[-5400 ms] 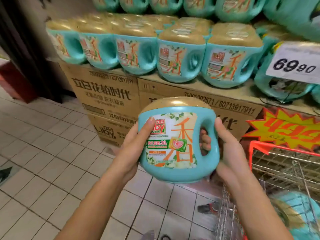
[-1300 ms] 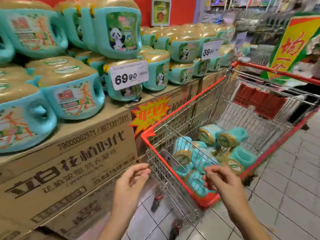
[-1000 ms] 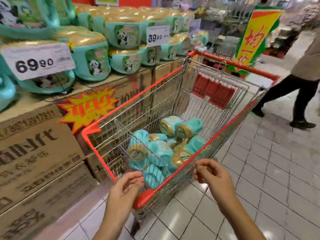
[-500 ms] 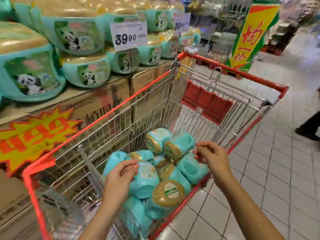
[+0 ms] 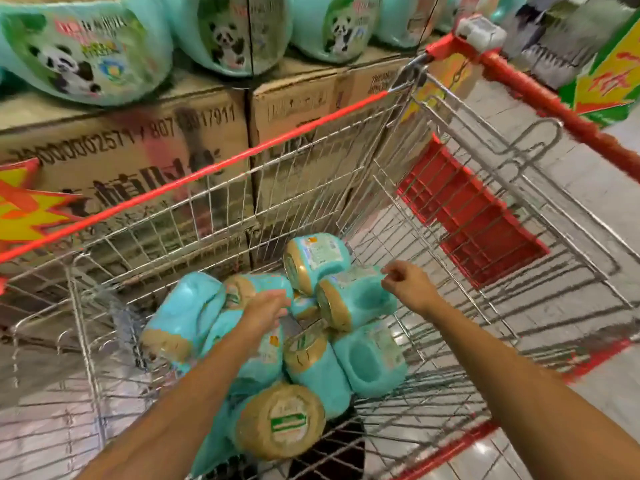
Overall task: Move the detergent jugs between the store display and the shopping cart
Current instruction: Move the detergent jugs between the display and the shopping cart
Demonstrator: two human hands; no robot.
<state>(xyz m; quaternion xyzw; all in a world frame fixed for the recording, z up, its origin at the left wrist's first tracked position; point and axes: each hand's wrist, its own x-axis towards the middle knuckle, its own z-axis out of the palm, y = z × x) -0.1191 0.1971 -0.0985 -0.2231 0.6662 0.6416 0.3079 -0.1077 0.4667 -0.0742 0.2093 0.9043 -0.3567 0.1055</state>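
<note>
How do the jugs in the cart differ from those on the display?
The cart jugs lie tipped on their sides in a jumbled pile, gold caps pointing different ways; the display jugs stand upright in a row on cardboard boxes. The display jugs show panda labels; none shows on the cart jugs. Both are teal.

jugs (image 5: 367, 367) crowd cart (image 5: 221, 164) front; rear free.

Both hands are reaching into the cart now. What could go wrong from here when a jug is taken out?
1. The teal plastic detergent jugs with gold caps lie on their sides in a loose heap in the wire shopping cart with red trim; lifting a lower one might make the upper ones tumble.
2. Neither the left grip nor the right grip holds a jug yet; a hasty one-handed lift might slip.
</note>
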